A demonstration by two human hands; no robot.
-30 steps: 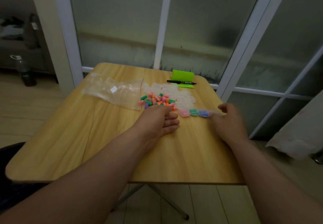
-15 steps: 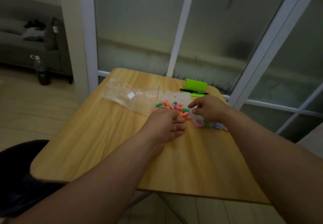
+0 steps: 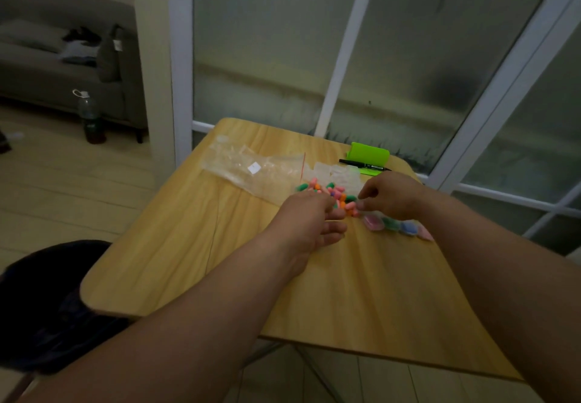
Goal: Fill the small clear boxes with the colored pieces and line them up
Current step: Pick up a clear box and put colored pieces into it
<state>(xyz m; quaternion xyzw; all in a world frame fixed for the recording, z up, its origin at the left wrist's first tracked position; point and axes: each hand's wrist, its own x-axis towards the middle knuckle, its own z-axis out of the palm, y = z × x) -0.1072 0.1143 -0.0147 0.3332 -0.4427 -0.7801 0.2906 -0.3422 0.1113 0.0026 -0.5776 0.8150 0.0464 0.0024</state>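
**Wood top, two hands at the pile**

Wood is the biggest thing here: the table (image 3: 195, 245) carries everything. On it, toward eleven o'clock from the hands, lies a clear bag (image 3: 251, 170). At one o'clock stand a green holder (image 3: 369, 154) and a black pen (image 3: 364, 164).

The left hand (image 3: 309, 225) rests on the table at the near edge of the pile, fingers together and loosely curled toward it; whether anything is under the tips cannot be told. The right hand (image 3: 391, 195) hovers at the pile's three o'clock side, thumb and forefinger drawn close as if pinching, though no piece shows between them for sure.

Empty boxes (image 3: 339, 173) sit in a loose clump just beyond the pile, at twelve o'clock. Filled boxes (image 3: 391, 224) run in a row from the pile toward four o'clock, pink, green, blue, pink, each touching the next.

The pieces (image 3: 338, 195) lie heaped between the hands.

The step looks like picking pieces of one colour. Best to steady the heap with the left hand, pinch single pieces cleanly, and keep the right wrist clear of the row so the filled boxes are not knocked askew.
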